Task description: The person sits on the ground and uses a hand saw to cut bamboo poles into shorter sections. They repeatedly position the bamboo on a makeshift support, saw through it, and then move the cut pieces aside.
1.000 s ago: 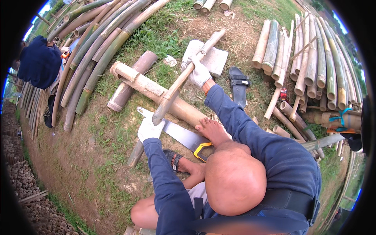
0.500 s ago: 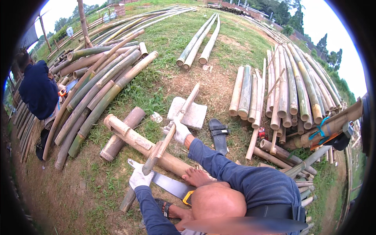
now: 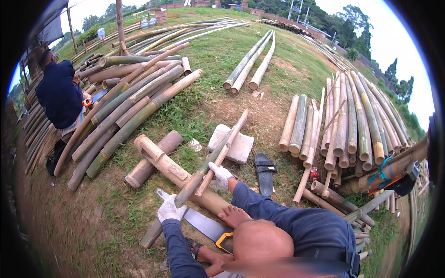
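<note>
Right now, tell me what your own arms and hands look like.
The left hand and right hand both wear white fabric gloves. Both arms are in long dark-blue sleeves, creased and loose-looking, reaching down close to the gloves. No cables or printed markings can be made out on either arm; finer detail of the gloves is too small to tell.

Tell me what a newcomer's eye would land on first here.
Likely the white-gloved left hand, low centre, on a greenish bamboo pole, and the right hand, gripping a paler bamboo piece alongside. Then the yellow-handled saw by the bare foot, and bamboo stacks on both sides.
</note>
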Demonstrator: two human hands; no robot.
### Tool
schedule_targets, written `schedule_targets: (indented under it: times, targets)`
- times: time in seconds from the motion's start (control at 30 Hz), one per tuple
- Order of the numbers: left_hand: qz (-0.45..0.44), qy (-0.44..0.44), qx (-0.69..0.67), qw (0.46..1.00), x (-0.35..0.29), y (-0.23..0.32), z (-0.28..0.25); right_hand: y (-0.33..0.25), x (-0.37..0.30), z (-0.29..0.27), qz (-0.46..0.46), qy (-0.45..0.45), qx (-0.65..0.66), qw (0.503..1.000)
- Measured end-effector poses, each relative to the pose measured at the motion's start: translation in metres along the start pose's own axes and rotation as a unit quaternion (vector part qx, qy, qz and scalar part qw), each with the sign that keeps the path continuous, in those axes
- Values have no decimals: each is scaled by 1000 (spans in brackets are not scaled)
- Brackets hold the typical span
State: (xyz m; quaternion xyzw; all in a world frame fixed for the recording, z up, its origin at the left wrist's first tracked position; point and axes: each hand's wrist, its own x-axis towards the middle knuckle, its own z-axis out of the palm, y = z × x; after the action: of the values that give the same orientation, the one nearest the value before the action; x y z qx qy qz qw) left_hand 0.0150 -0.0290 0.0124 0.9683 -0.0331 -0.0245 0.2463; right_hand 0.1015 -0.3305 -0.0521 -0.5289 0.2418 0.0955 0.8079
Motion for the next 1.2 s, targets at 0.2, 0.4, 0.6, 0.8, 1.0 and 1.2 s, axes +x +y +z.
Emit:
schedule_targets:
  times: [0.2,0.4,0.6,0.8,1.0,1.2]
  targets:
    - [-39,-33,11,999,1,7,-6,7,-19,23,81,-35,-195,977]
    - [29,-10,6,1000,7,3,8,18,-13,15,114,-26,-101,988]
    - [18,-25,16,999,10,-4,14,12,13,-24,21,-76,184,980]
    - [22,-29,34,999,11,-2,14,-34,53,-107,-47,-22,354,934]
    - [13,-27,27,999,11,-4,17,-46,61,-132,-73,83,92,990]
    - [20,-11,34,999,9,-5,18,-40,46,-127,-122,73,215,966]
